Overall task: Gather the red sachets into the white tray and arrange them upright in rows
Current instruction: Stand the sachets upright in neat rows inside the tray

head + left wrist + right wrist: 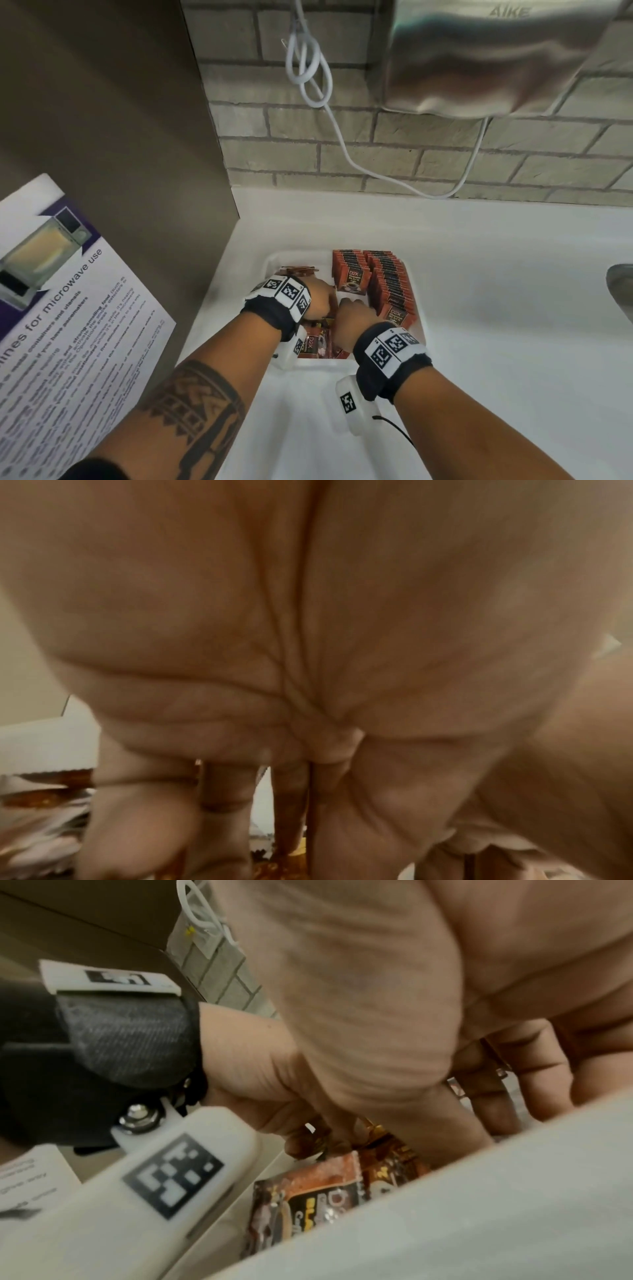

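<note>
Nearest us on the desk [479,308], loose red sachets [313,346] lie flat in the white tray [419,337]. Our left hand [317,298] pinches some there; our right hand [352,320] reaches in beside it, and we cannot tell its grip. We should lift them together, square the edges, then stand them against the upright rows [383,274] beyond.

From my remote feed I could read "AIKE" embossed on the steel hand dryer [493,58] on the brick wall. The poster [65,308] at left carried the words "for microwave use"; its smaller lines were too blurred for me. The upright red sachets [352,275] in the white tray [419,329] bore "D2X" and "BLACK". The wristbands showed only coded square markers, no letters.
</note>
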